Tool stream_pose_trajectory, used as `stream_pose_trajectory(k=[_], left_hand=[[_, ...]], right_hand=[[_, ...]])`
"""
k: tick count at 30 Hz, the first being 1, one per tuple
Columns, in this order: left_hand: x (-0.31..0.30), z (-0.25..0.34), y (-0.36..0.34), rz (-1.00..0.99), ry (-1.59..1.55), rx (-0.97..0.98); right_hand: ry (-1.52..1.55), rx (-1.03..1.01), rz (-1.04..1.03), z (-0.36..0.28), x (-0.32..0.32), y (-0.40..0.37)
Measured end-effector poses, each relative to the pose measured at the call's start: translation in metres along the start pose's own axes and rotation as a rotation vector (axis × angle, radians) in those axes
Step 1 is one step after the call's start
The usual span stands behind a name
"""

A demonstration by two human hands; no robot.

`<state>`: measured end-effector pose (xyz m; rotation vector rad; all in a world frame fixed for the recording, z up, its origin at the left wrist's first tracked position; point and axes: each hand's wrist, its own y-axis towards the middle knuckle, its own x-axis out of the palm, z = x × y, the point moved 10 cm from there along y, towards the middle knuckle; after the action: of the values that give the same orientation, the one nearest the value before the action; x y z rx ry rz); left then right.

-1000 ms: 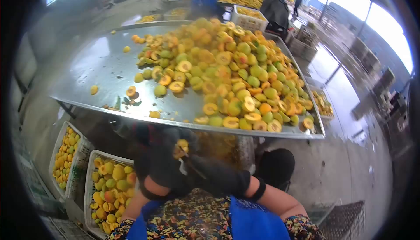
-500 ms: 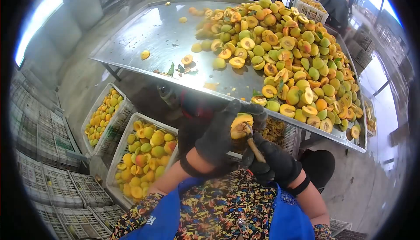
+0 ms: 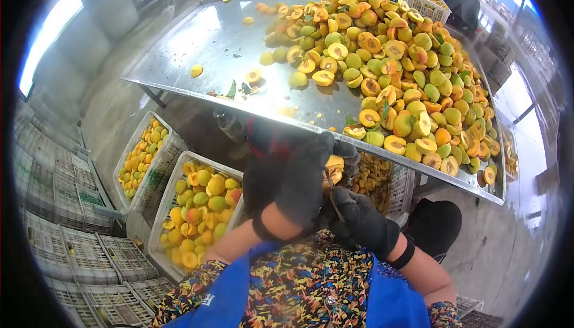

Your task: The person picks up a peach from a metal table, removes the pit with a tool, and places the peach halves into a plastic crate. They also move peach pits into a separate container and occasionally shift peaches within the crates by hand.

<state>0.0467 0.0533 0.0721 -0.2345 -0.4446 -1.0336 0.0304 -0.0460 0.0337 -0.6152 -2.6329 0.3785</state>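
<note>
My left hand [image 3: 304, 178], in a black glove, is closed around a halved peach [image 3: 334, 169]. Its cut yellow-brown face is turned toward my right hand. My right hand [image 3: 366, 221], also gloved in black, grips a slim wooden-handled pitting tool [image 3: 333, 195]. The tool's upper end meets the peach's cut face; its exact tip is hard to make out. Both hands are in front of my body, just below the near edge of the metal table [image 3: 197, 35]. On that table lies a big heap of halved peaches [image 3: 394, 71].
A white crate of peaches [image 3: 200, 208] stands at my lower left, another crate [image 3: 143, 155] beyond it. Beneath the table edge, a crate [image 3: 402, 193] holds brown pits or scraps. Stacked empty crates [image 3: 66, 250] line the left. Other people [image 3: 466, 2] are at the back.
My left hand has turned and come slightly lower with the peach, covering more of it. My right hand has shifted a little, and the tool now points more upright.
</note>
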Motion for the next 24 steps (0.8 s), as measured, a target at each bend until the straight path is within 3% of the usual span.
stream_pose_trajectory(k=[3,5,7,10,11,13,14,16,17,20,21,22,23,24], left_hand=[[0.007,0.025,-0.013,0.011,0.334,0.331],[0.011,0.032,-0.015,-0.073,0.504,0.539],[0.011,0.019,-0.007,-0.146,0.41,0.518],[0.007,-0.001,0.003,-0.231,0.423,0.432],[0.007,-0.013,0.01,-0.259,0.444,0.393],[0.004,-0.041,0.014,-0.206,0.127,0.246],[0.005,-0.051,0.01,-0.151,-0.214,0.146],[0.015,-0.067,0.023,-0.309,-0.209,0.061],[0.02,-0.071,0.021,-0.397,-0.211,0.012],[0.019,-0.082,0.005,-0.208,-0.685,-0.232],[0.017,-0.099,0.012,-0.232,-0.874,-0.241],[0.012,-0.105,0.025,-0.256,-1.068,-0.243],[-0.017,-0.118,0.033,-0.107,-1.091,-0.17],[-0.047,-0.108,0.029,0.044,-1.099,-0.091]], right_hand=[[0.023,-0.024,0.002,0.008,-0.003,0.003],[-0.466,-0.689,0.156,-0.032,-0.007,-0.004],[-0.462,-0.792,0.148,-0.028,-0.008,-0.007],[0.138,0.044,-0.11,0.041,-0.042,0.002],[0.295,0.254,-0.18,0.055,-0.036,-0.003],[0.531,0.579,-0.16,0.074,-0.032,-0.018],[0.57,0.585,-0.036,0.08,-0.038,-0.018],[0.631,0.536,0.233,0.089,-0.052,-0.017],[0.425,0.495,0.038,0.074,-0.04,-0.018],[0.831,0.552,-0.018,0.087,-0.042,-0.015],[1.456,1.23,-0.195,0.104,-0.006,-0.045],[2.051,1.938,-0.362,0.068,0.001,-0.062],[2.801,2.244,-0.339,0.033,-0.032,-0.041],[3.201,2.859,-0.598,0.004,-0.079,-0.026]])
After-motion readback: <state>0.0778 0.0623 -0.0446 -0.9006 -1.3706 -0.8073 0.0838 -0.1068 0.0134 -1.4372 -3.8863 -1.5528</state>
